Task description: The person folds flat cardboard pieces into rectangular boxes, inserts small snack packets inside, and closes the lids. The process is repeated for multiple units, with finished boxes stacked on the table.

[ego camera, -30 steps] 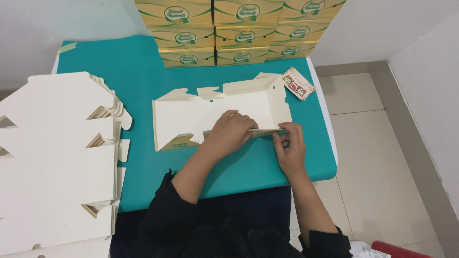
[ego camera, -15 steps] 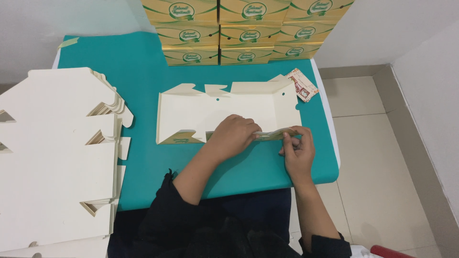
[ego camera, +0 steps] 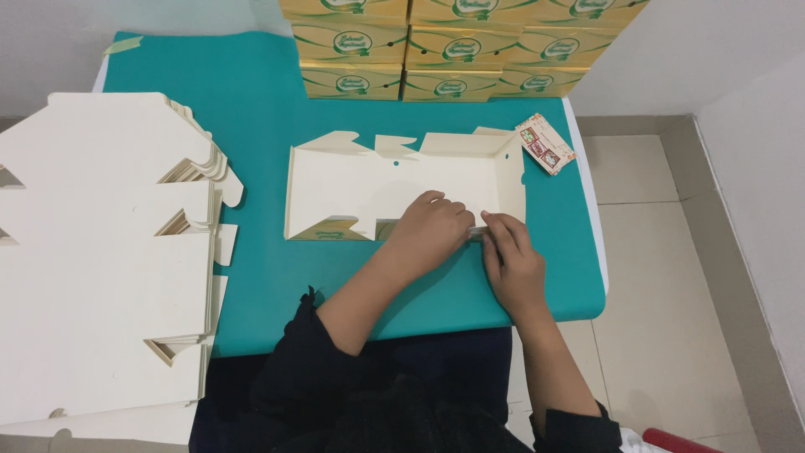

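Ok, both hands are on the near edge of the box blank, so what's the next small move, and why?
Probably fold the near flap up and crease it. The far and side walls of the blank already stand raised, while the near edge lies low under the left hand and right hand, which meet at its right corner.

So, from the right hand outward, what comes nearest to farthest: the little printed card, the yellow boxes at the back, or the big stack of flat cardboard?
1. Card: up and slightly right of the right hand, by the table's right edge.
2. Yellow boxes: stacked at the table's far edge.
3. Flat cardboard stack: far left.
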